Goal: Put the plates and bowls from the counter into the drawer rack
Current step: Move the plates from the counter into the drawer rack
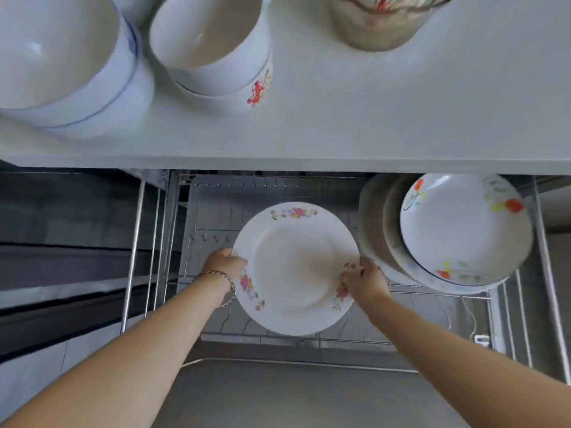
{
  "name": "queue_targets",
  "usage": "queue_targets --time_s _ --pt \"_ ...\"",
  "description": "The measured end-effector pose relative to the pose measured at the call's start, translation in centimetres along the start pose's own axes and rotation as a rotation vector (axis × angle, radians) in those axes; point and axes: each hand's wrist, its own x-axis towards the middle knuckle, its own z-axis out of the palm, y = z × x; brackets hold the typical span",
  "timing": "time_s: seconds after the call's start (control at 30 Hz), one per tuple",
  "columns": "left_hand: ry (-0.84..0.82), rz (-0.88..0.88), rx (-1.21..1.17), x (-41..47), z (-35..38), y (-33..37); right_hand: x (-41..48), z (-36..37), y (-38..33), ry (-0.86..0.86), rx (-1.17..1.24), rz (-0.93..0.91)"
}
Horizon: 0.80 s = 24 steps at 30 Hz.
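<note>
A white plate with pink flowers on its rim [293, 267] hangs over the wire drawer rack [210, 230] below the counter. My left hand [224, 262] grips its left edge, and my right hand [366, 281] pinches its right edge. Several plates [463, 230] stand tilted in the rack's right side, just right of the held plate; the nearest has orange flowers. On the counter [370, 118] stand stacked white bowls with blue lines [68, 66], a stack of white bowls with a red motif [216, 54] and a beige patterned bowl [380, 23].
The drawer's chrome side rails [136, 248] run at left and right [547, 273]. Dark cabinet fronts lie to the left, grey floor below. The rack's left half shows bare wire prongs.
</note>
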Motion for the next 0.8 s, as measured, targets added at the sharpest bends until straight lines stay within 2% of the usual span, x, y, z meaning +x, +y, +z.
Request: queue_targets --time_s 0.3,0.53,0.63,0.7,0.8 --pt "-0.068 -0.064 -0.116 8.3 2.7 3.4 8.4 1.8 -1.8 0.192 0.192 -0.010" --pt "-0.128 -0.086 -0.297 10.8 4.1 4.9 8.7 3.5 -2.3 0.265 0.439 -0.004" --pt "-0.165 -0.099 -0.410 10.7 4.4 4.8 8.2 4.9 -1.2 0.268 0.437 0.132" --pt "-0.157 -0.105 -0.472 10.4 4.4 4.7 8.0 5.7 -0.5 0.202 0.496 0.241" --pt "-0.152 -0.116 -0.578 10.1 4.6 4.7 8.0 6.0 -0.1 0.162 0.571 0.283"
